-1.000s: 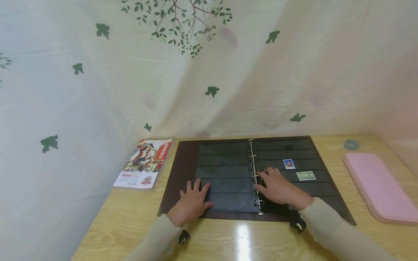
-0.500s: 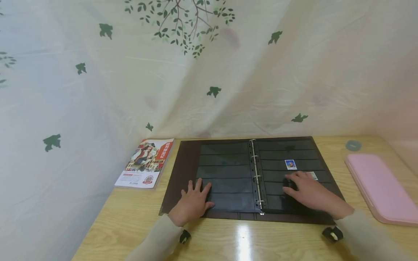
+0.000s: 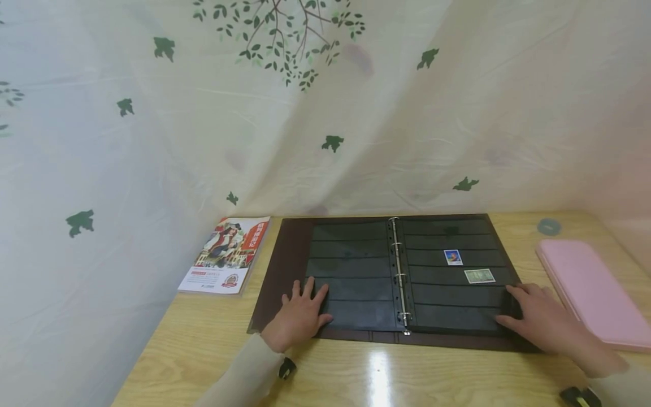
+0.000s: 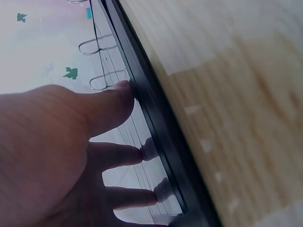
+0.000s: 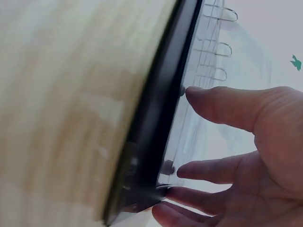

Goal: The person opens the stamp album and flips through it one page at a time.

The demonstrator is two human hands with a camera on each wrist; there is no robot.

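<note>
A ring-binder stamp album (image 3: 351, 268) lies spread on the table, its black pages crossed by pocket strips and its metal rings (image 3: 399, 275) down the middle. My left hand (image 3: 296, 316) rests on the lower left page with fingers spread; in the left wrist view its thumb (image 4: 111, 106) and fingertips touch the glossy sheet. At the lower right corner of the right page is my right hand (image 3: 551, 319), fingers loosely bent and nothing visibly gripped. The right page bears a blue stamp (image 3: 453, 258) and, below it, a wider greenish stamp (image 3: 480, 276).
A booklet with a colourful cover (image 3: 224, 257) lies left of the album. On the right are a pink case (image 3: 592, 288), close to my right hand, and a small round translucent object (image 3: 549, 226). A patterned curtain (image 3: 386, 124) hangs behind the wooden table (image 3: 335, 376).
My right hand has moved right from the rings, across the right page, to its outer lower corner, uncovering the greenish stamp. My left hand stays in place.
</note>
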